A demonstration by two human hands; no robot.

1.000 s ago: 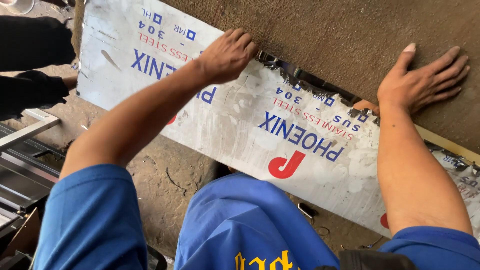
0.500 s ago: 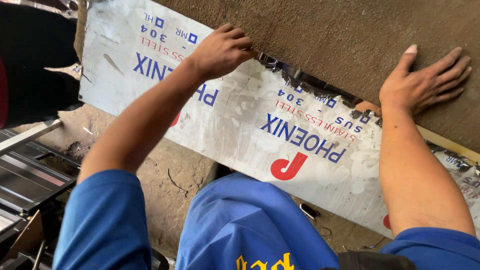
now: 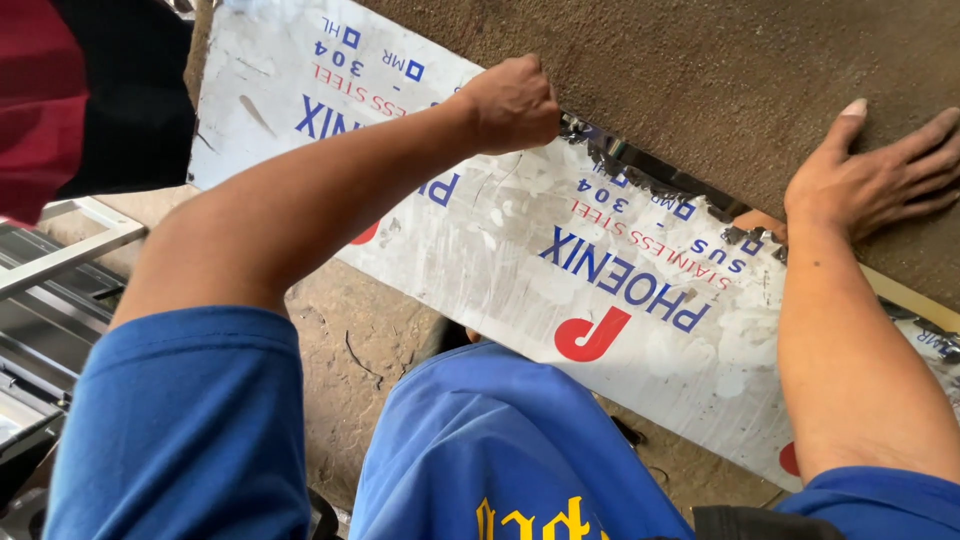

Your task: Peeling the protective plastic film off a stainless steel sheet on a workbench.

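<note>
Head view: the left hand is curled into a fist at the upper edge of the film-covered sheet, apparently pinching the torn film edge, though the fingertips are hidden. The right hand lies spread flat on the brown board just above the sheet. The sheet runs diagonally across the floor, over the blue-clad knees.

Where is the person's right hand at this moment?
In the head view the right hand lies flat, fingers spread, on the brown carpet-like surface at the upper right, just above the edge of the white film-covered metal sheet.
</note>
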